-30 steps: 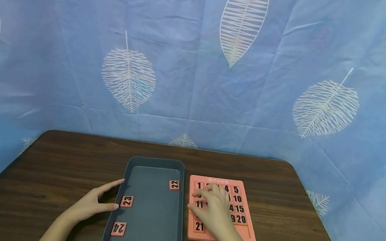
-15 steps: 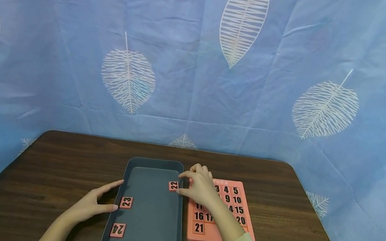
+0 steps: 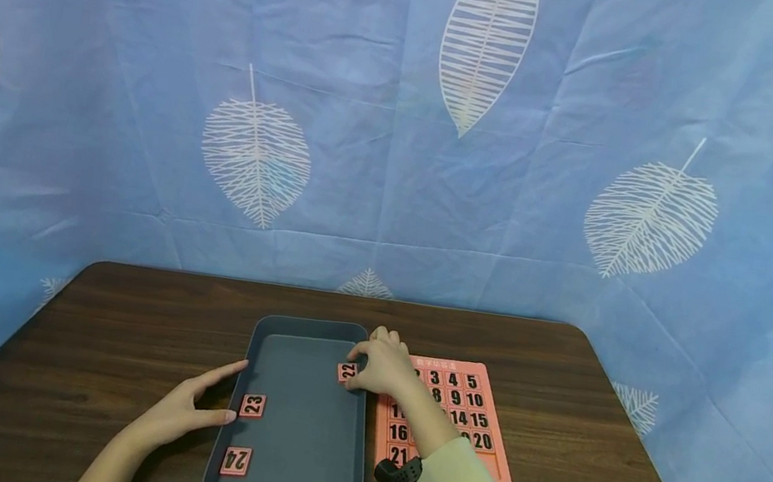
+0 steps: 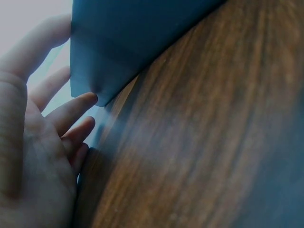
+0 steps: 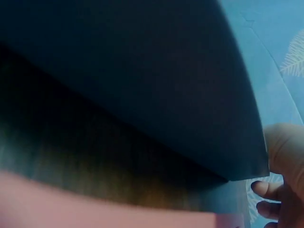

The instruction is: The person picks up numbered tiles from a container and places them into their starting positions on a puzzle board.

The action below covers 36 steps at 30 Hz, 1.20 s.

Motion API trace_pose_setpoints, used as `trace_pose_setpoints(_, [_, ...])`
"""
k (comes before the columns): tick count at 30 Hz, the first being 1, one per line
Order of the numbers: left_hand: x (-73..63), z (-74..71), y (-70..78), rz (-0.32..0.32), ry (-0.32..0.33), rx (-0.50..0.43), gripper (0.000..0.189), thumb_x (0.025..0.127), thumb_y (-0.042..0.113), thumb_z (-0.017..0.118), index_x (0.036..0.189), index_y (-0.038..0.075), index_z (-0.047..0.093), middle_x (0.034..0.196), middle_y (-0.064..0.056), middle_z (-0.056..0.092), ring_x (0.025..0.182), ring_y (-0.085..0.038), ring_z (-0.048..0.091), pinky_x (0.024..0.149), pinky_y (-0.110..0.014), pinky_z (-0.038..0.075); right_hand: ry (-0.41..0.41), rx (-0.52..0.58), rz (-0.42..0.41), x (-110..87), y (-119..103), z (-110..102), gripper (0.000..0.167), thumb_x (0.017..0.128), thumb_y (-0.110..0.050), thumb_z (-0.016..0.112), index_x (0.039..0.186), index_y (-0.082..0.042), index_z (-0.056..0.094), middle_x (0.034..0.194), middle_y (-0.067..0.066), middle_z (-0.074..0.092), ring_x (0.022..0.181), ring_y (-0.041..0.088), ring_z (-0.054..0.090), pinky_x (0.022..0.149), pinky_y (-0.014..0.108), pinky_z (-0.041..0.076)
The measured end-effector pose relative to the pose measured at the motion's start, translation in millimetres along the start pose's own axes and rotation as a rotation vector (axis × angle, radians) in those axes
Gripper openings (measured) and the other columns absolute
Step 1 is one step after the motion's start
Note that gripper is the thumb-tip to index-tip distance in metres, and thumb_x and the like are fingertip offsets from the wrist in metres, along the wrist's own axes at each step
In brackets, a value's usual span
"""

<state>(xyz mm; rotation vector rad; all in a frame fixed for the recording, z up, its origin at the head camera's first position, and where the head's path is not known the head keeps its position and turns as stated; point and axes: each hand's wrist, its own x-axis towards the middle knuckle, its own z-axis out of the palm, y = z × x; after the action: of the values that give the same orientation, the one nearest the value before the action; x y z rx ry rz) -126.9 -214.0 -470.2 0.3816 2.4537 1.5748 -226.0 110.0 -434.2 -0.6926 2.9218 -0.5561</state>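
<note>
A grey tray (image 3: 296, 429) lies on the table with three pink number tiles in it. My left hand (image 3: 181, 411) rests against its left wall, fingertips and thumb spread along the rim; the left wrist view shows the fingers touching the tray's outside (image 4: 123, 42). My right hand (image 3: 381, 368) reaches over the right rim, thumb and index finger at opposite edges of the tile marked 22 (image 3: 346, 372). The 23 tile (image 3: 252, 405) and 24 tile (image 3: 235, 461) lie by the left wall. In the right wrist view the tray wall (image 5: 142, 71) hides the fingertips.
A pink number board (image 3: 501, 478) lies right of the tray, with rows of tiles in it, partly covered by the right forearm. The dark wooden table (image 3: 590, 442) ends at a blue leaf-print curtain (image 3: 382, 173). Black wrist cameras (image 3: 398, 477) sit below the wrists.
My right hand has moved left from over the number board to the 22 tile in the tray, its thumb and index finger closing in. The left hand has stayed at the tray's wall.
</note>
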Motion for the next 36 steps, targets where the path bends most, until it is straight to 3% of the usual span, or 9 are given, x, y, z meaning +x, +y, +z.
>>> trace_pose_setpoints(12, [-1.8,0.6,0.5,-0.010,-0.017,-0.020,0.070,0.089,0.021,0.070,0.150,0.020,0.036,0.154,-0.017,0.024,0.139,-0.047,0.015,0.099,-0.072,0.017,-0.011,0.018,0.104,3.3,-6,4,0.026,0.067,-0.033,0.089,0.084,-0.027,0.071,0.106,0.004,0.048,0.098,0.026,0.041,0.080,0.040,0.038])
trace_pose_setpoints(18, [-1.5,0.4,2.1,-0.012,-0.005,-0.018,0.070,0.088,0.022,0.071,0.150,0.020,0.036,0.154,-0.017,0.025,0.139,-0.047,0.015,0.100,-0.072,0.018,0.037,0.027,0.098,2.0,-8,2,0.025,0.068,-0.035,0.088,0.084,-0.025,0.072,0.109,0.006,0.048,0.099,0.026,0.039,0.083,0.041,0.038])
trace_pose_setpoints(28, [-0.6,0.4,3.1,-0.019,-0.008,-0.016,0.071,0.088,0.023,0.071,0.149,0.021,0.037,0.154,-0.017,0.025,0.139,-0.047,0.014,0.099,-0.073,0.017,0.159,0.041,0.113,-4.6,-10,2,0.029,0.068,-0.044,0.086,0.084,-0.024,0.073,0.104,0.002,0.044,0.094,0.023,0.035,0.076,0.038,0.037])
trace_pose_setpoints(36, [-1.0,-0.6,1.0,-0.013,-0.010,-0.017,0.071,0.089,0.023,0.070,0.150,0.021,0.035,0.154,-0.017,0.024,0.139,-0.047,0.014,0.099,-0.073,0.017,0.251,0.095,0.107,-15.8,-14,-1,0.030,0.066,-0.041,0.087,0.080,-0.019,0.073,0.104,0.003,0.046,0.090,0.022,0.036,0.075,0.038,0.038])
